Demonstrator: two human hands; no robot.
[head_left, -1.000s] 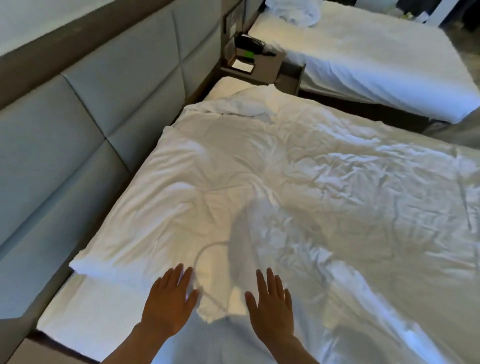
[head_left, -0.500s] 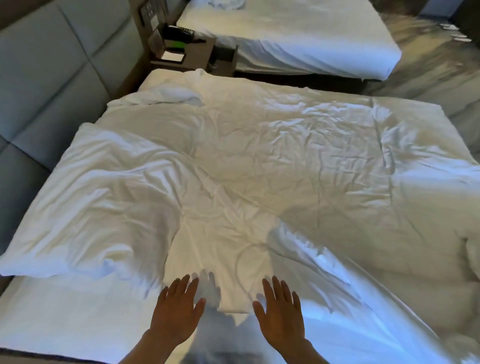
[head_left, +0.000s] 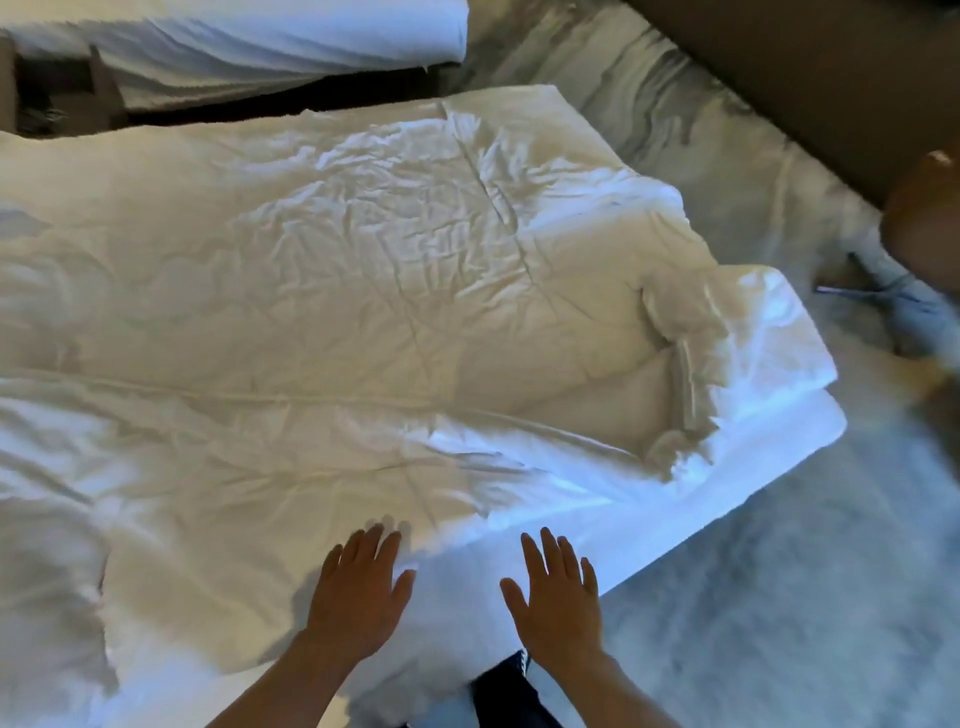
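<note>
A crumpled white duvet (head_left: 363, 291) covers the bed (head_left: 800, 436) in front of me, bunched up near the bed's right corner. My left hand (head_left: 358, 597) is flat, fingers straight, over the duvet's near edge. My right hand (head_left: 558, 603) is also flat with spread fingers, over the bed's near edge beside the floor. Neither hand holds anything. Whether the palms touch the fabric is not clear.
A second bed with white linen (head_left: 249, 41) stands at the top left, with a brown nightstand (head_left: 57, 98) beside it. Grey marbled carpet (head_left: 779, 597) lies to the right. A dark wall or furniture panel (head_left: 810, 78) runs along the top right. A brown rounded object (head_left: 924, 218) sits at the right edge.
The view has swung right, from the headboard side toward the foot corner of the bed. Both hands stay flat and open, now nearer that corner.
</note>
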